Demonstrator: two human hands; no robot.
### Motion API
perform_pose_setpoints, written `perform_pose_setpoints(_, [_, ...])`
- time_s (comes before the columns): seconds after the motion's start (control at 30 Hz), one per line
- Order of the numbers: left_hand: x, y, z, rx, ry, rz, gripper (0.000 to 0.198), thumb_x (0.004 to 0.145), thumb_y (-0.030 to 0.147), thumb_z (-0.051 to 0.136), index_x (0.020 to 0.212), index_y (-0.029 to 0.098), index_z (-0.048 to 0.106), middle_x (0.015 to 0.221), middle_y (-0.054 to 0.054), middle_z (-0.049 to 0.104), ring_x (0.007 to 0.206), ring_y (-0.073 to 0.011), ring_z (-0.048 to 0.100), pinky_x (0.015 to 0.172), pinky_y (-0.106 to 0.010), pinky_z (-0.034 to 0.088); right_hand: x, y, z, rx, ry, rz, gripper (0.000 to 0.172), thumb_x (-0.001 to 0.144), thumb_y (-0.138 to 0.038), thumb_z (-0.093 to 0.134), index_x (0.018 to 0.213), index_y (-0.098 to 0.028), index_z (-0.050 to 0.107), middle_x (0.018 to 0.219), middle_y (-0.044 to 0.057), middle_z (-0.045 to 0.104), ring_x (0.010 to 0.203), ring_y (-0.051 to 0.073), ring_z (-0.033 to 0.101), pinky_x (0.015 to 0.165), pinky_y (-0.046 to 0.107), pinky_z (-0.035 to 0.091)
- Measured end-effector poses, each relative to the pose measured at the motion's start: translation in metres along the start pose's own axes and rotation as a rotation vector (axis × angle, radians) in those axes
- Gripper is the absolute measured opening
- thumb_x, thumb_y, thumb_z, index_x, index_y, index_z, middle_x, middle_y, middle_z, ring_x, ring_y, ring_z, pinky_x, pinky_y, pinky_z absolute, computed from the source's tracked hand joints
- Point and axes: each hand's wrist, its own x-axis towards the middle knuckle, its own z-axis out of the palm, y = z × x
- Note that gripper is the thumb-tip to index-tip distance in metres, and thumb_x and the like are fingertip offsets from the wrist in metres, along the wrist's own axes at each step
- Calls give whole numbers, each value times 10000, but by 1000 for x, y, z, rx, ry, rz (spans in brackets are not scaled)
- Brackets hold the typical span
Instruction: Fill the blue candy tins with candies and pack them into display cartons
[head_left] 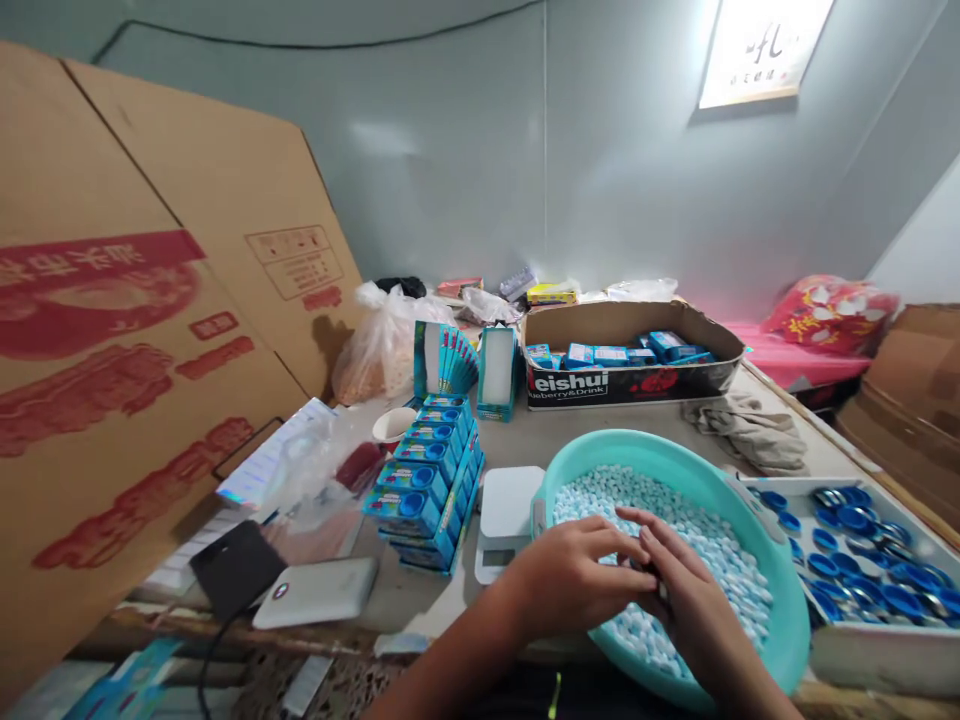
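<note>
Tablets (652,495): pale blue and white, lying loose in the turquoise basin (787,640), right beneath the left hand (592,565) and right hand (686,590), spreading well past the fingers on the far side.
Hands: raised over the near part of the basin, fingers bent and meeting in the middle; cannot tell whether gripping anything small between the fingertips.
Worktop (521,430): pale grey, crowded, set against a grey wall (450,150).
Wall: crossed near the top by a dark cable (330,46), hung at upper right with a brightly lit poster (761,50).
White scale (514,505): just left of the basin, display towards the near edge.
Blue boxes (420,480): stacked in rows, left of the scale.
White tray (885,635): just right of the basin, full of blue caps (855,520).
Open carton (637,392): behind the basin, printed black, holding more small boxes.
Grey cloth (750,430): crumpled between carton and tray.
Paper cup (394,425): beside the stack, partly hidden by it.
Cardboard sheet (172,300): large, upright at a slant, closing off the left side.
In the way: both hands, covering some of the tablets from view.
</note>
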Motion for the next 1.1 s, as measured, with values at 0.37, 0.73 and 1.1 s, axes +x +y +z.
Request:
perform_pose_setpoints(0.37, [-15, -8, -12, 91, -21, -67, 111, 966, 222, 569, 937, 171, 662, 909, -25, 742, 868, -118, 691, 818, -247, 559, 1, 15, 6, 18, -62, 85, 791, 859, -799, 577, 1331, -166, 627, 747, 51, 646, 445, 115, 369, 413, 245, 279])
perform_pose_setpoints(0.73, [1, -174, -200, 218, -219, -1238, 413, 807, 386, 607, 1102, 155, 782, 1098, -74, 781, 1009, -209, 704, 932, -266, 553, -10, -1, 1, -24, -155, -35, 690, 981, -702, 523, 1409, -161, 508, 1095, 150, 727, 572, 128, 443, 498, 265, 347])
perform_pose_setpoints(1.1, [11, -267, -198, -1, -828, -1334, 599, 370, 608, 845, 780, 179, 772, 893, -51, 778, 826, -175, 633, 733, -229, 496, -6, 0, 4, -72, -144, -60, 557, 983, -677, 519, 1215, -182, 625, 1000, 118, 744, 951, 250, 677, 835, 361, 514])
